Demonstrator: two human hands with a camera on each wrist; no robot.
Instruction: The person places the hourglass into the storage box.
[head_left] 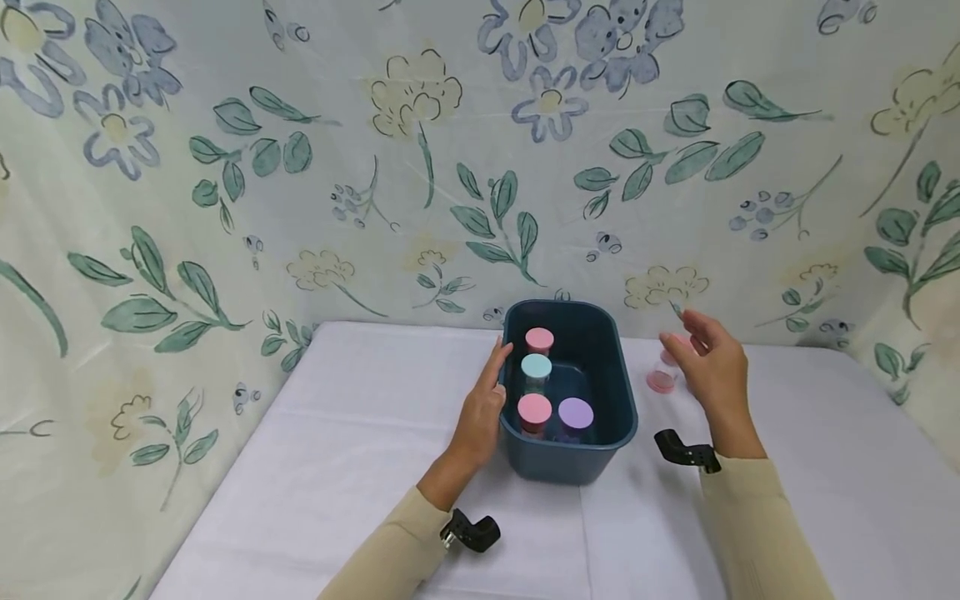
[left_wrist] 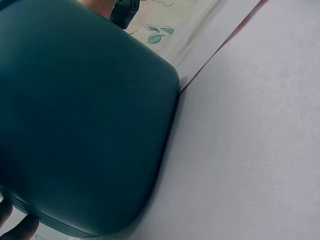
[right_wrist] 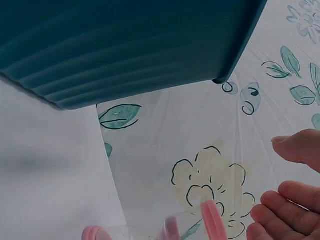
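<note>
My left hand [head_left: 480, 412] rests along the left wall of a deep dark-blue bin [head_left: 626, 392], fingers extended against its side. Inside the bin stand a pink-lidded jar [head_left: 539, 339] at the back, a teal-lidded one [head_left: 536, 367], another with a pink lid [head_left: 534, 409] and a purple-lidded one [head_left: 576, 413] at the front. Right of the bin, my right hand [head_left: 708, 354] is beside clear containers with pink ends [head_left: 661, 382], partly covering them in the head view. Thumb and fingers are apart with nothing between them in the right wrist view.
A white cloth [head_left: 360, 467] covers the table. Behind it hangs a floral sheet [head_left: 420, 208], close to the bin's far end. Black camera mounts [head_left: 472, 531] sit on both wrists.
</note>
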